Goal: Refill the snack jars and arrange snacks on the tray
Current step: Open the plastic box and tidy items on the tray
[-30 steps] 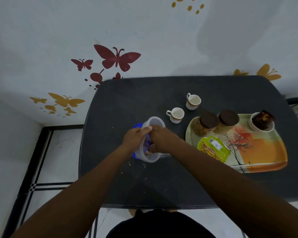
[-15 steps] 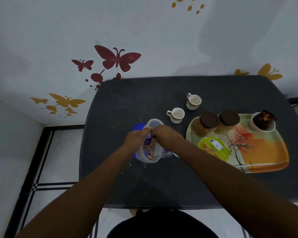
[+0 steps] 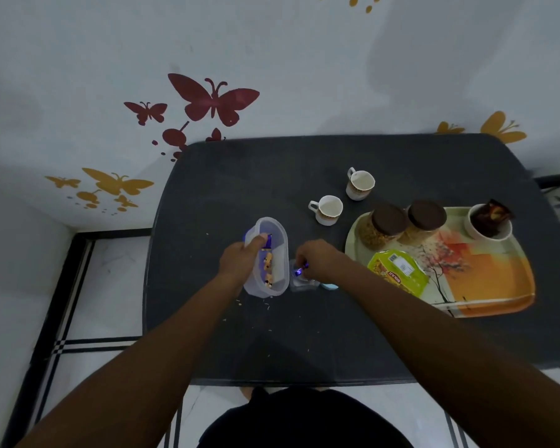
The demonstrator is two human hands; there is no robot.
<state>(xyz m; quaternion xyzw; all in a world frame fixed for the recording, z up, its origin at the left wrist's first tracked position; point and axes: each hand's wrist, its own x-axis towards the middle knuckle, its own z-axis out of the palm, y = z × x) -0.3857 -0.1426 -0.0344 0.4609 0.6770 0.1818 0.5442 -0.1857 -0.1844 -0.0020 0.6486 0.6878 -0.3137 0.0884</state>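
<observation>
**Snack container held at the middle of the dark desk**

Butterfly decals are seen on the pale wall behind a dark desk (image 3: 337,334). Near the frame's centre, a clear plastic container (image 3: 267,257) holding wrapped snacks is gripped by the left hand (image 3: 240,261), whose fingers are curled round its left wall with the thumb over the rim. Just right of it, a small purple wrapper (image 3: 299,271) is pinched by the fingers of the right hand (image 3: 320,260). At the right, a floral tray (image 3: 485,286) carries two brown-lidded jars (image 3: 404,226), a green snack packet (image 3: 396,273) and a white bowl (image 3: 488,226). Two cups (image 3: 343,197) stand beside the tray's upper left.
</observation>
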